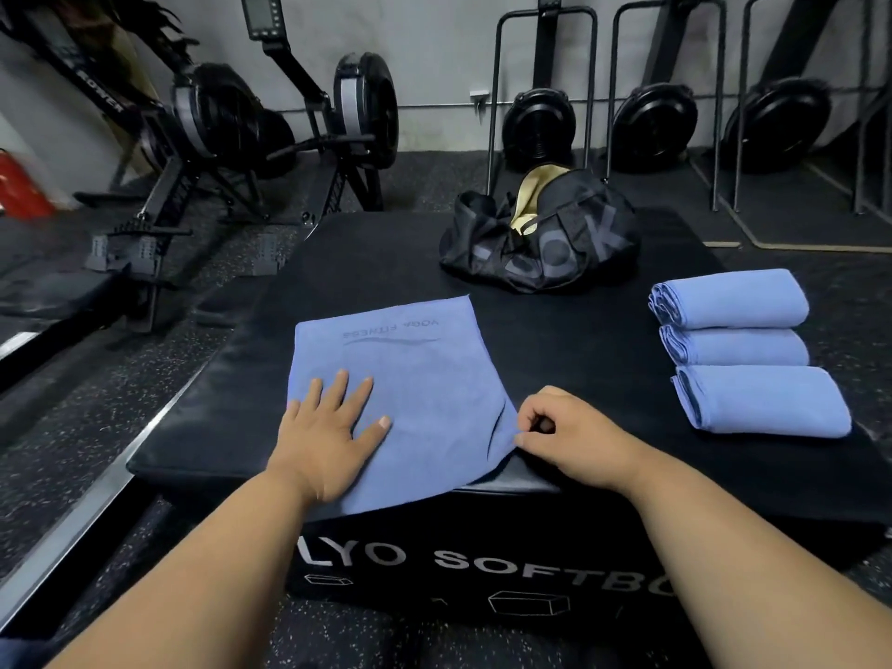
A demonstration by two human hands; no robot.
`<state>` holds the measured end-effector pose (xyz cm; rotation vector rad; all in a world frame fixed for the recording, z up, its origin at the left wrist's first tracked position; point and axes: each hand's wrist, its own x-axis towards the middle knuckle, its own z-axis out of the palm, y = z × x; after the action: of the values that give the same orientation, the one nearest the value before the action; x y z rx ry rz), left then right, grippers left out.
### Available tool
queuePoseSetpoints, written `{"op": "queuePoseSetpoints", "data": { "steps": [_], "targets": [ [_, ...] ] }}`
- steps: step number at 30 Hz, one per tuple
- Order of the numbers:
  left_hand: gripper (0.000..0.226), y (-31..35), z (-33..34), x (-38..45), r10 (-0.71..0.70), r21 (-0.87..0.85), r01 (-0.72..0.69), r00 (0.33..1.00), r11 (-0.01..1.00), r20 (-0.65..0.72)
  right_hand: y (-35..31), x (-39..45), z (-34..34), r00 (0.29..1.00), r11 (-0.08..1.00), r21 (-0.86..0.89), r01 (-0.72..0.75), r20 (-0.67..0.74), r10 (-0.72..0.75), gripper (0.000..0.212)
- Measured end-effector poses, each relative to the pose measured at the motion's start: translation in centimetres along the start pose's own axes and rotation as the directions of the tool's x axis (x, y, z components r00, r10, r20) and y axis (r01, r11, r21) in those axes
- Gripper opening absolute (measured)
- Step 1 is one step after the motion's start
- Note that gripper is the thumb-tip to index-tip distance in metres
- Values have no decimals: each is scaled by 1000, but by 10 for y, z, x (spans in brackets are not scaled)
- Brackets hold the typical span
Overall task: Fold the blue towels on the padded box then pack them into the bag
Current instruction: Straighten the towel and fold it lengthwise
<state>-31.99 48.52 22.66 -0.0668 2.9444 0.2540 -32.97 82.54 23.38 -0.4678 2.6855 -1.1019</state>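
Observation:
A blue towel [420, 379] with printed lettering lies spread on the black padded box [376, 253], its near end hanging over the front edge. My left hand [333, 427] presses flat on the towel's near left part, fingers straight. My right hand [564, 432] pinches the towel's right edge near the box front. Three folded blue towels [743, 350] lie in a row on the right side of the box. A black duffel bag [545, 239] sits open at the far middle of the box, its tan lining showing.
Rowing machines [231, 132] stand on the rubber floor at the back left. Metal racks with black fan wheels [656, 123] line the back wall. A red object [19, 185] sits at the far left edge.

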Motion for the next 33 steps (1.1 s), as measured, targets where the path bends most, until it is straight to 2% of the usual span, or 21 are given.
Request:
{"op": "queuePoseSetpoints", "data": {
  "steps": [3,7,10,15,18,21,24,28,32,33],
  "targets": [
    [84,1,3,0,-2,27,3,1000,1000,-6,-1,-1,-6,995,1000,-3,11,98,-10,4],
    [92,1,5,3,-8,49,8,1000,999,-13,-7,6,1,994,1000,-8,-30,107,30,24],
    [105,-1,9,4,-3,55,5,999,998,-53,-6,7,5,995,995,-84,-46,89,53,33],
    [111,-1,12,5,-1,67,8,996,998,-93,7,1,-5,984,997,-77,9,178,5,31],
    [113,-1,13,6,-5,69,12,995,998,-101,13,-5,-10,984,996,-89,12,178,4,32],
    [113,0,13,6,-7,68,14,995,998,-99,14,-4,-7,992,996,-84,-35,122,46,43],
    [114,0,12,6,-12,71,19,995,997,-98,7,-1,3,996,991,-107,-84,-6,84,52],
    [119,2,9,4,-21,77,28,996,997,-92,-1,-3,10,994,987,-143,-74,-95,60,38],
    [121,4,7,4,-22,84,28,997,996,-69,-2,-4,9,984,998,-64,1,-178,-12,22],
    [120,4,6,4,-23,84,28,998,996,-61,-3,-6,10,985,998,-56,35,-169,-44,24]
  ]
}}
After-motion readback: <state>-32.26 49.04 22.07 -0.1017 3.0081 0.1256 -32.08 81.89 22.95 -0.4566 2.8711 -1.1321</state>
